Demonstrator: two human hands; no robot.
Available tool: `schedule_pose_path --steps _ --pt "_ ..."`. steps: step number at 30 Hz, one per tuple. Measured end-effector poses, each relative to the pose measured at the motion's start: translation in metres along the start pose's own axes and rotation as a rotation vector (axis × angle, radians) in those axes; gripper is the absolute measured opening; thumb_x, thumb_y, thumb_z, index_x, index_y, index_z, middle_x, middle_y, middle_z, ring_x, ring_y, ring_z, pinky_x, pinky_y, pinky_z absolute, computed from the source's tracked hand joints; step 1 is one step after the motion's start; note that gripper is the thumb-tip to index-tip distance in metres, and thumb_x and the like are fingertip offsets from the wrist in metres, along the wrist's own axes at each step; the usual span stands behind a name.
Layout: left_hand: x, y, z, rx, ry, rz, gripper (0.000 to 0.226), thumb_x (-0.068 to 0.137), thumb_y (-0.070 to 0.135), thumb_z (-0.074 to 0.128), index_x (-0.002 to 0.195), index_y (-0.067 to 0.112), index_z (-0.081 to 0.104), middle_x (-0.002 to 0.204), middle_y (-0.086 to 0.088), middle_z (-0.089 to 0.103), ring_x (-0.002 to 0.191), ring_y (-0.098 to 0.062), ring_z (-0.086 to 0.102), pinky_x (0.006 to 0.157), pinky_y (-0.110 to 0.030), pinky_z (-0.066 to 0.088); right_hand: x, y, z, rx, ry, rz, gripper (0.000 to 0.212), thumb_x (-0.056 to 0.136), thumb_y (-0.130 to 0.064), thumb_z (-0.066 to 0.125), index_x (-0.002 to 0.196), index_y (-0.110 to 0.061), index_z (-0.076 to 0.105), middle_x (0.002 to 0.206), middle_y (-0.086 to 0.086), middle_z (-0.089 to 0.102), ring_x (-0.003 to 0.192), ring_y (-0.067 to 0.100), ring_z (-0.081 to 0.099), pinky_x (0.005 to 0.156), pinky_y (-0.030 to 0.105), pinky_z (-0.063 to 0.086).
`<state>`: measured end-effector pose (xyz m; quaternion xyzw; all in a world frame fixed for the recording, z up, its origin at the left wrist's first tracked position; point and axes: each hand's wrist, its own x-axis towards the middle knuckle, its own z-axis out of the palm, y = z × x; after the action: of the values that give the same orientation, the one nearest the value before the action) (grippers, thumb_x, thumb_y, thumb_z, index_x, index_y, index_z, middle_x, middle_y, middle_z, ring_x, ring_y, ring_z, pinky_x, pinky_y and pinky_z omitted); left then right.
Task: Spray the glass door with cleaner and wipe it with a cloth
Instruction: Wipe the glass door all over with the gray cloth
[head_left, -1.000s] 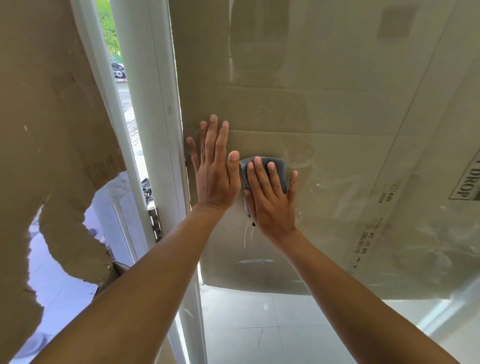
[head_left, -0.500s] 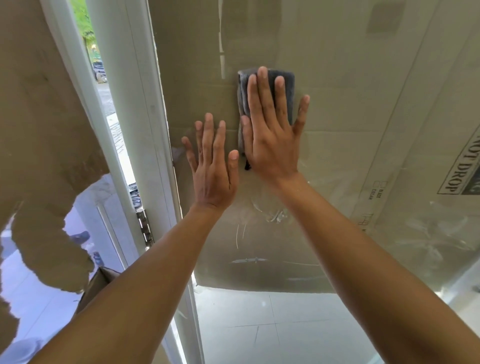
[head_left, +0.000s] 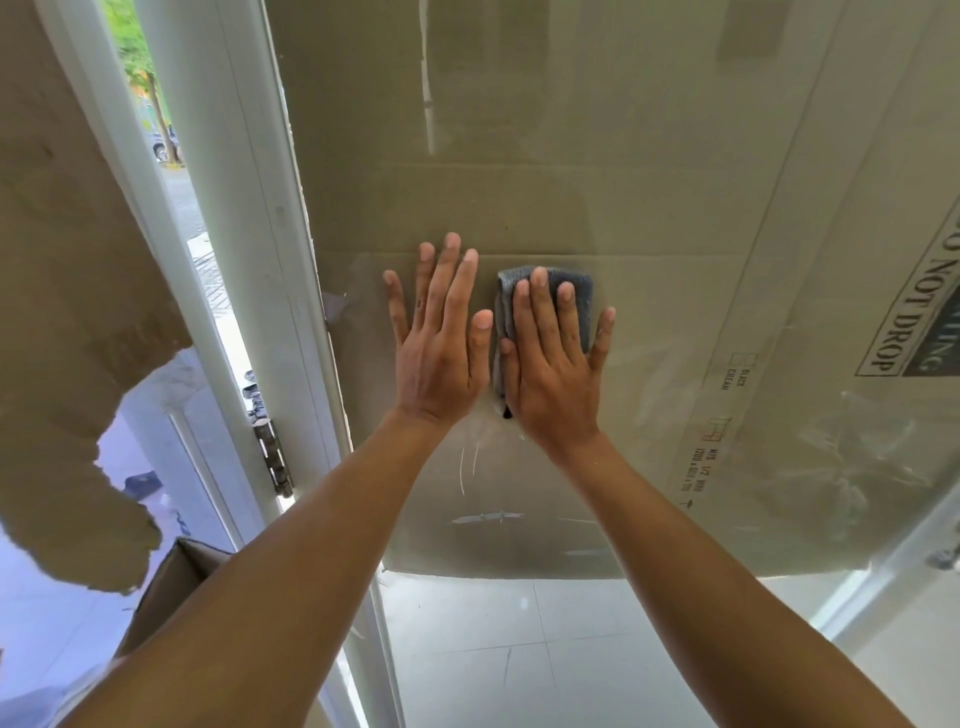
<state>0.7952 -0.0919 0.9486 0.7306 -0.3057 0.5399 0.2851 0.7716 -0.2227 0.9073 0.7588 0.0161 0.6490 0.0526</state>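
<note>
The glass door (head_left: 649, 457) fills the view, with brown cardboard behind most of the pane. My right hand (head_left: 553, 358) lies flat with straight, spread fingers and presses a folded grey cloth (head_left: 576, 293) against the glass. Part of the cloth shows above and left of the fingers. My left hand (head_left: 439, 338) rests flat on the glass just left of it, fingers straight, holding nothing. Smears and streaks mark the pane below the hands. No spray bottle is in view.
The white door frame (head_left: 270, 291) with a metal hinge (head_left: 272, 452) runs down the left. A gap beside it shows the street. Torn cardboard (head_left: 67, 312) covers the left pane. A cardboard box corner (head_left: 171, 587) sits low left. White floor tiles (head_left: 493, 649) show below.
My right hand slid the cloth up the glass, then back down level with my left hand. The left hand stayed flat in about the same spot.
</note>
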Motion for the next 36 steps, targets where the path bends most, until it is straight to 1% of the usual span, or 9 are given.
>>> schedule_pose_path --steps 5,8,12,15,19,24,28,32,36 --pt "-0.002 0.005 -0.003 -0.035 -0.055 0.002 0.049 0.103 0.025 0.026 0.145 0.002 0.036 0.154 -0.016 0.034 0.146 -0.028 0.023 0.120 -0.052 0.003 -0.049 0.010 -0.007 -0.015 -0.099 -0.072 0.056 0.105 -0.034 0.033 0.155 -0.017 0.015 0.165 -0.003 0.000 0.151 0.018 0.004 0.115 0.057 0.015" --pt "-0.001 0.008 -0.006 -0.061 -0.059 -0.024 0.048 0.103 0.025 0.026 0.145 0.002 0.037 0.154 -0.014 0.035 0.146 -0.026 0.023 0.120 -0.051 0.005 -0.047 0.007 -0.009 -0.047 -0.117 -0.073 0.057 0.106 -0.033 0.029 0.157 -0.018 0.009 0.165 -0.002 -0.002 0.152 0.019 0.002 0.114 0.058 0.015" --pt "0.000 0.013 -0.006 -0.080 -0.040 -0.075 0.049 0.104 0.026 0.025 0.144 0.002 0.037 0.153 -0.014 0.035 0.146 -0.026 0.023 0.120 -0.049 0.004 -0.014 -0.001 -0.010 -0.064 -0.095 -0.063 0.057 0.105 -0.035 0.033 0.156 -0.017 0.013 0.161 0.001 0.018 0.151 0.019 0.002 0.116 0.056 0.010" --pt "0.000 0.018 -0.004 -0.098 -0.027 -0.109 0.052 0.103 0.030 0.023 0.145 0.001 0.036 0.153 -0.014 0.035 0.146 -0.026 0.022 0.120 -0.052 0.003 0.033 -0.003 -0.012 -0.074 -0.071 -0.081 0.057 0.104 -0.040 0.032 0.154 -0.015 0.020 0.158 0.002 0.032 0.149 0.022 0.016 0.117 0.057 0.009" --pt "0.000 0.023 0.000 -0.074 -0.032 -0.112 0.059 0.104 0.039 0.014 0.146 0.002 0.034 0.154 -0.015 0.033 0.147 -0.028 0.020 0.119 -0.053 0.001 0.086 0.006 -0.016 -0.042 -0.004 0.012 0.052 0.105 -0.035 0.035 0.152 -0.014 0.032 0.156 0.005 0.036 0.145 0.023 0.029 0.114 0.059 0.017" --pt "-0.001 0.021 0.003 -0.054 -0.074 0.002 0.058 0.104 0.039 0.014 0.146 0.005 0.034 0.156 -0.014 0.030 0.148 -0.023 0.015 0.120 -0.051 0.001 0.074 0.019 -0.022 -0.031 0.010 0.041 0.052 0.103 -0.032 0.039 0.151 -0.012 0.034 0.155 0.007 0.038 0.143 0.025 0.034 0.115 0.058 0.017" --pt "0.001 0.024 0.008 -0.069 -0.084 0.044 0.058 0.105 0.039 0.013 0.147 0.004 0.033 0.155 -0.013 0.032 0.148 -0.023 0.017 0.120 -0.051 0.000 0.047 0.027 -0.019 -0.025 0.009 0.041 0.053 0.103 -0.033 0.037 0.151 -0.011 0.032 0.155 0.007 0.037 0.146 0.022 0.028 0.119 0.052 0.004" --pt "-0.001 0.032 0.012 -0.069 -0.103 0.026 0.059 0.104 0.039 0.014 0.146 0.003 0.034 0.155 -0.013 0.032 0.148 -0.026 0.019 0.120 -0.053 0.000 0.016 0.034 -0.014 -0.021 0.015 0.027 0.055 0.103 -0.033 0.038 0.152 -0.012 0.027 0.157 0.001 0.026 0.149 0.016 0.011 0.119 0.053 0.006" --pt "0.000 0.034 0.013 -0.044 -0.114 0.009 0.057 0.103 0.037 0.018 0.147 0.002 0.032 0.156 -0.015 0.030 0.148 -0.029 0.018 0.119 -0.054 0.000 -0.018 0.040 -0.010 -0.023 -0.015 -0.002 0.055 0.104 -0.034 0.037 0.153 -0.014 0.022 0.161 0.001 0.017 0.151 0.017 0.007 0.118 0.054 0.007"
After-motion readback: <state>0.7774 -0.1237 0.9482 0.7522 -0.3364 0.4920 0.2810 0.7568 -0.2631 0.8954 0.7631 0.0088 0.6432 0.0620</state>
